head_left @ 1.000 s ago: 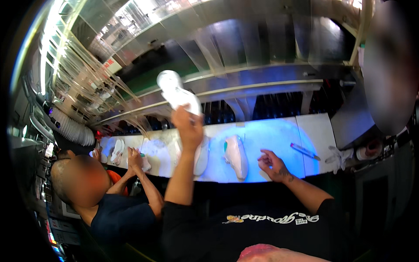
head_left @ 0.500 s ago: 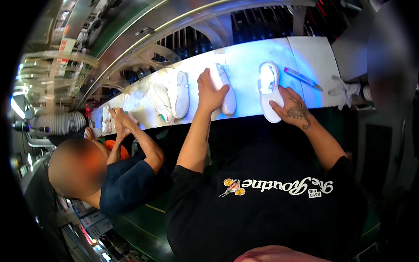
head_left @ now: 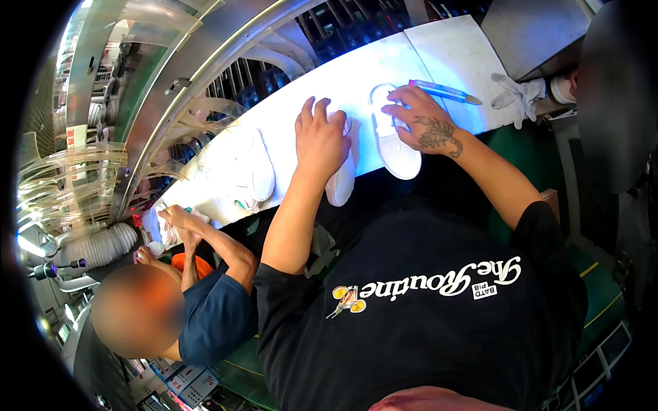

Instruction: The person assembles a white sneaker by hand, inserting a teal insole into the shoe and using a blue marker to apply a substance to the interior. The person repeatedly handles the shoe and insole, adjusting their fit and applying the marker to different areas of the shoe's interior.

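My left hand [head_left: 321,139] lies flat on a white shoe [head_left: 341,179] that rests on the lit white bench [head_left: 301,89], fingers spread over its upper. My right hand [head_left: 425,123] presses on a second white shoe [head_left: 396,140] just to the right, fingers curled over its top near the heel end. Both shoes lie lengthwise toward me, side by side. A blue and grey pen-like tool [head_left: 445,91] lies just beyond my right hand.
Another pair of white shoes [head_left: 253,171] lies left of my left hand. A co-worker in a dark blue shirt [head_left: 216,312] sits at my left, hands [head_left: 175,219] on a white piece. White gloves [head_left: 517,92] lie at the bench's right end. Clear curved racks [head_left: 89,157] line the far left.
My left hand came down from holding a white shoe up in the air and now rests on a shoe on the bench. My right hand moved onto the right shoe.
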`<state>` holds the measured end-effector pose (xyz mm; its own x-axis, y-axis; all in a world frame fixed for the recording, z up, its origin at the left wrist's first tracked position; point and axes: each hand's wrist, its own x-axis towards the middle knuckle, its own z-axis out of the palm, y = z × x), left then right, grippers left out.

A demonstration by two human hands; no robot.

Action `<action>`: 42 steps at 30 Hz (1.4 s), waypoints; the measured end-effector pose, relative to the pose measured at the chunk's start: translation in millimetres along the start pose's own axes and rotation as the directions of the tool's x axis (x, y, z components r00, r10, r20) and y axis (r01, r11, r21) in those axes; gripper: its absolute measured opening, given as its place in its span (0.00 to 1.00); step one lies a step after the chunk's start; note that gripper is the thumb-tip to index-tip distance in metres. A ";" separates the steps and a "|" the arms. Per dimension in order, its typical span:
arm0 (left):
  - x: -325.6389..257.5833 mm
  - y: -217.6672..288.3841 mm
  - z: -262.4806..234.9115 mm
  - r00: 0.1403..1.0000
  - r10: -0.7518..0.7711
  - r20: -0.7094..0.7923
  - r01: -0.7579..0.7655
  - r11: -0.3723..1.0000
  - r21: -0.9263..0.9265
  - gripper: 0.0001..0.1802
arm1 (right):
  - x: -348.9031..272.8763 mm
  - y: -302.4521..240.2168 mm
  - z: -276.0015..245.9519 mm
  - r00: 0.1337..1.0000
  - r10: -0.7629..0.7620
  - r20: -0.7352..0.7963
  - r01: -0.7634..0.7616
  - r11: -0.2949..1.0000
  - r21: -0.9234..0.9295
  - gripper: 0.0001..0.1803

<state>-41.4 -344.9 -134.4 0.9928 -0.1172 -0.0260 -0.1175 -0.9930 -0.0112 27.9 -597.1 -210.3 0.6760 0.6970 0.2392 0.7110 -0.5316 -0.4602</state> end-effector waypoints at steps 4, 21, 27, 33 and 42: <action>4.7 -4.4 8.4 0.998 0.027 0.061 -0.019 0.992 -0.122 0.19 | 5.9 5.6 4.9 1.000 -0.009 0.022 0.008 0.999 0.045 0.15; -0.9 -32.0 31.9 0.990 0.125 -0.063 -0.140 0.858 -0.494 0.08 | 14.5 -27.3 39.7 0.989 0.075 -0.125 -0.044 0.972 0.232 0.06; 3.3 -27.5 39.4 0.993 0.073 -0.096 -0.113 0.850 -0.514 0.09 | 16.2 -28.1 56.2 0.977 0.081 -0.198 -0.034 0.973 0.229 0.06; 5.3 -21.4 38.5 0.990 0.084 -0.117 -0.131 0.868 -0.480 0.08 | 16.1 -27.7 55.2 0.984 0.086 -0.157 -0.049 0.973 0.225 0.07; 7.4 -24.0 31.5 0.983 0.184 0.000 -0.169 0.906 -0.388 0.11 | 15.2 -23.9 57.2 0.990 0.085 -0.116 -0.055 0.968 0.244 0.08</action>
<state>-32.0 -321.4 -165.8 0.9543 -0.2976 -0.0276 -0.2649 -0.8851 0.3825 10.1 -546.3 -244.5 0.7520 0.5886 0.2966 0.6042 -0.4357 -0.6672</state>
